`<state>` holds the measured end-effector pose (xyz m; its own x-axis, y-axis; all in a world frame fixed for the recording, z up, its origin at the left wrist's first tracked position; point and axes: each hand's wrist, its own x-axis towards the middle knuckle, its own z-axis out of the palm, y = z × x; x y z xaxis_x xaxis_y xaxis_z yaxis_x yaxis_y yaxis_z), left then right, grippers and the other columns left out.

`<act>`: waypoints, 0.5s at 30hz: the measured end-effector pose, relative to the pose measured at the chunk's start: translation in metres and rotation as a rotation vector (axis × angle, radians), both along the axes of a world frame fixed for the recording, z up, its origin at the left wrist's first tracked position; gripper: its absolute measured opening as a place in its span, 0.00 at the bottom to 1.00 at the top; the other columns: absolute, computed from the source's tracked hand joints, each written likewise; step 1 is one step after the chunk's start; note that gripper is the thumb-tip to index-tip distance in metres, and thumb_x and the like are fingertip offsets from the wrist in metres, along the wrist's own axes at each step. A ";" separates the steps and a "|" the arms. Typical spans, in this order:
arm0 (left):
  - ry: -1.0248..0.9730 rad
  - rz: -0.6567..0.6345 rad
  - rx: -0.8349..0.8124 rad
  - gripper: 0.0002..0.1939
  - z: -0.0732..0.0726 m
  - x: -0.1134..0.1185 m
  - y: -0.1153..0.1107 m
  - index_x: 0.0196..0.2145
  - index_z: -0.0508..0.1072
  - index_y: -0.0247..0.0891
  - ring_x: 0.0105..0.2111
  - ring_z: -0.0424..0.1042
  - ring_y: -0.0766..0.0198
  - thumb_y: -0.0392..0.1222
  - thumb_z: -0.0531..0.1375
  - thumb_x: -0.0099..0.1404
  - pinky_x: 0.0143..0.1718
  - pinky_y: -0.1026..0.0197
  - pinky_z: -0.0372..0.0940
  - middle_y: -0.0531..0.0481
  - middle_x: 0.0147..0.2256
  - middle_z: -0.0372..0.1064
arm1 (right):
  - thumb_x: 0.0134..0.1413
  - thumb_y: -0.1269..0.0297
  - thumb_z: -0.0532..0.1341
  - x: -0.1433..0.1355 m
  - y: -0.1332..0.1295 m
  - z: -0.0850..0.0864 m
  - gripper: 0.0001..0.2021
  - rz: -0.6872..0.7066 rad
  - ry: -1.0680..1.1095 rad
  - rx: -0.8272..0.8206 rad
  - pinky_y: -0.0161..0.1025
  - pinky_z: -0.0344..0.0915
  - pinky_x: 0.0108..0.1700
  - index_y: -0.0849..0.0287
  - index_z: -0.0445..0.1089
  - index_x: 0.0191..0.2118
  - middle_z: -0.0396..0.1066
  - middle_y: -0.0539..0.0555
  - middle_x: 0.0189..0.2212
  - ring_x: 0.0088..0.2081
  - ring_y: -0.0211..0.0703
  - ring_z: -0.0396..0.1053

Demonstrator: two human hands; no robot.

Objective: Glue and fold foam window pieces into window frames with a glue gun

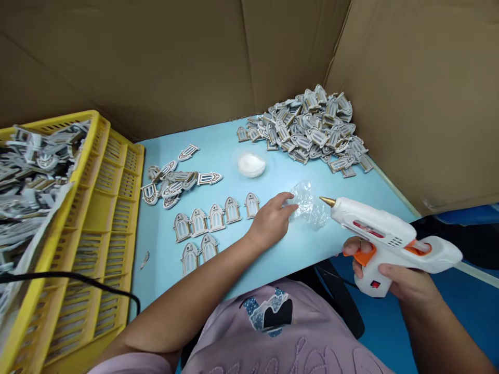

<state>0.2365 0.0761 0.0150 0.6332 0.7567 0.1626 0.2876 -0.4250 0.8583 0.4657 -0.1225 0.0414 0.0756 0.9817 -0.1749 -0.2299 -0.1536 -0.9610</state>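
My right hand (409,280) is wrapped round the handle of a white hot glue gun (374,228), fingers at its orange trigger. The gun's brass nozzle points left over the table's front right. My left hand (273,219) pinches the left edge of a crumpled piece of clear plastic film (310,205) lying on the table. Just left of that hand, small arched window-shaped pieces (215,216) stand in a row, with two more (189,258) nearer me, partly behind my forearm. A round clear dish with white contents (251,164) sits beyond the film.
A large heap of similar pieces (307,127) fills the table's back right, and a smaller pile (173,182) lies at left. The yellow crate (89,218) on the left is full of more pieces. A black cable (78,278) crosses it. Cardboard walls (175,62) enclose the table.
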 end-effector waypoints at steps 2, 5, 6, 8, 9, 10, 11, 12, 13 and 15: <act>-0.004 0.026 0.036 0.21 0.003 -0.002 -0.002 0.42 0.80 0.41 0.53 0.68 0.56 0.25 0.55 0.57 0.57 0.50 0.62 0.45 0.55 0.68 | 0.52 0.56 0.66 -0.006 -0.002 -0.004 0.13 0.002 0.008 -0.050 0.47 0.72 0.34 0.53 0.72 0.43 0.73 0.62 0.47 0.46 0.57 0.71; -0.054 0.075 0.040 0.17 0.011 -0.006 -0.005 0.39 0.80 0.40 0.51 0.69 0.57 0.27 0.55 0.59 0.55 0.51 0.64 0.45 0.51 0.69 | 0.54 0.56 0.65 -0.013 -0.001 -0.013 0.13 0.025 0.015 -0.086 0.48 0.73 0.33 0.52 0.71 0.45 0.73 0.61 0.47 0.44 0.56 0.72; -0.072 0.086 0.014 0.15 0.013 -0.007 -0.006 0.38 0.80 0.40 0.50 0.70 0.58 0.29 0.56 0.61 0.54 0.51 0.65 0.46 0.49 0.70 | 0.54 0.56 0.65 -0.014 -0.001 -0.016 0.14 0.044 0.014 -0.089 0.48 0.73 0.33 0.52 0.71 0.45 0.74 0.60 0.46 0.43 0.56 0.73; -0.103 0.122 -0.060 0.10 0.014 -0.007 -0.008 0.36 0.80 0.41 0.48 0.71 0.58 0.34 0.58 0.63 0.53 0.52 0.66 0.46 0.47 0.70 | 0.53 0.57 0.66 -0.015 0.001 -0.022 0.14 0.069 0.004 -0.094 0.49 0.73 0.33 0.52 0.72 0.46 0.75 0.59 0.46 0.39 0.54 0.74; -0.130 0.155 -0.102 0.09 0.013 -0.007 -0.009 0.36 0.80 0.40 0.47 0.71 0.58 0.35 0.59 0.64 0.52 0.53 0.67 0.46 0.47 0.70 | 0.53 0.58 0.66 -0.016 0.002 -0.025 0.14 0.068 -0.002 -0.099 0.49 0.74 0.34 0.52 0.72 0.46 0.75 0.59 0.46 0.38 0.52 0.74; -0.166 0.190 -0.153 0.09 0.010 -0.005 -0.010 0.38 0.80 0.40 0.46 0.72 0.59 0.35 0.60 0.63 0.51 0.54 0.68 0.45 0.47 0.70 | 0.54 0.58 0.66 -0.017 0.002 -0.027 0.14 0.061 -0.008 -0.108 0.49 0.74 0.34 0.52 0.72 0.46 0.75 0.59 0.46 0.37 0.51 0.73; -0.207 0.221 -0.218 0.11 0.007 -0.004 -0.011 0.42 0.79 0.40 0.45 0.73 0.60 0.34 0.61 0.61 0.49 0.55 0.69 0.45 0.49 0.68 | 0.54 0.58 0.66 -0.018 0.003 -0.029 0.14 0.053 -0.016 -0.120 0.48 0.73 0.35 0.52 0.72 0.47 0.74 0.59 0.47 0.36 0.49 0.73; -0.247 0.243 -0.291 0.17 0.003 -0.002 -0.012 0.47 0.77 0.40 0.43 0.74 0.62 0.32 0.62 0.59 0.48 0.57 0.70 0.44 0.52 0.66 | 0.55 0.58 0.65 -0.020 0.002 -0.030 0.14 0.044 -0.026 -0.136 0.48 0.73 0.35 0.52 0.72 0.47 0.74 0.59 0.48 0.35 0.48 0.72; -0.276 0.252 -0.366 0.23 -0.001 -0.001 -0.012 0.51 0.74 0.40 0.42 0.75 0.64 0.31 0.63 0.58 0.46 0.58 0.71 0.43 0.54 0.63 | 0.56 0.58 0.65 -0.021 0.002 -0.031 0.14 0.038 -0.037 -0.154 0.47 0.73 0.36 0.52 0.72 0.48 0.74 0.59 0.49 0.35 0.47 0.72; -0.268 0.243 -0.468 0.29 -0.008 0.001 -0.013 0.56 0.70 0.40 0.41 0.76 0.65 0.29 0.63 0.56 0.45 0.60 0.72 0.41 0.57 0.59 | 0.56 0.59 0.64 -0.025 0.001 -0.030 0.15 0.032 -0.064 -0.194 0.47 0.72 0.38 0.52 0.72 0.49 0.73 0.58 0.51 0.34 0.45 0.71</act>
